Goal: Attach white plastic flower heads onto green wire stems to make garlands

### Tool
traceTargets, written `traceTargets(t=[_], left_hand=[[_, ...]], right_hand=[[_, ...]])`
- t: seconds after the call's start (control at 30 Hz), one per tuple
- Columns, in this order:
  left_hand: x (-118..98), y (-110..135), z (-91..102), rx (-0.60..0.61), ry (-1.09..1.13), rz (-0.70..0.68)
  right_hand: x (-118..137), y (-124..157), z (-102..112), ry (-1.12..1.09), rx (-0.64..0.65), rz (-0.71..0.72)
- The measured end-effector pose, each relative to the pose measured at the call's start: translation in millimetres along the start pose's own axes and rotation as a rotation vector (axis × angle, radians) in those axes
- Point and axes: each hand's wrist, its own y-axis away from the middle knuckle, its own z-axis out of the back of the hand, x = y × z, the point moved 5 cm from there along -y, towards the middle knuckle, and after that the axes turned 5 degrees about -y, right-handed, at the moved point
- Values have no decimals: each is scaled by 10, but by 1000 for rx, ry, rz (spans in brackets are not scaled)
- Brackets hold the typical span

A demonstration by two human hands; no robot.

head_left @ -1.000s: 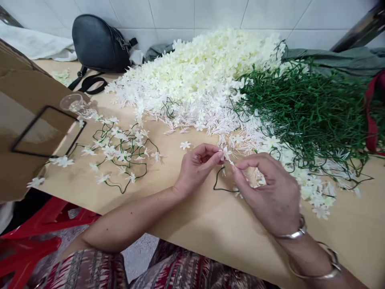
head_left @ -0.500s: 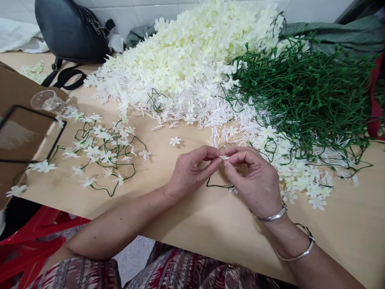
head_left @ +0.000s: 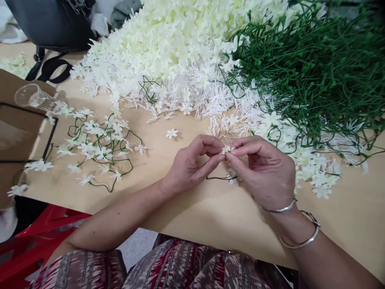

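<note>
Between the fingertips of both hands sits a small white artificial flower. My left hand pinches it from the left, thumb against forefinger. From the right, my right hand pinches at the same flower, its fingers closed; what exactly lies under those fingertips is partly hidden. Below them, a green stem with a white flower at its end rests on the table, its other part hidden by the hands. A loose white blossom lies on the table to the left of my hands.
A heap of white petals spreads across the back, fringed by white stamens. Green stems pile up at the right. Stemmed flowers lie at the left, near a tipped plastic cup, a cardboard box and a black bag.
The view has shifted slightly closer and downward. My right hand has turned a little and moved right, and the flower between the fingertips shows more of its petals.
</note>
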Motion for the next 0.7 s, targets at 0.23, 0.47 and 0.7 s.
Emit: traceTargets(t=[0.23, 0.47, 0.7], left_hand=[[9, 56, 9, -91, -44, 71], [-20, 1, 47, -52, -17, 55], [68, -42, 107, 33, -470, -68]], right_hand=[[-8, 53, -4, 23, -76, 17], [13, 2, 39, 149, 17, -6], [80, -120, 285, 303, -144, 146]])
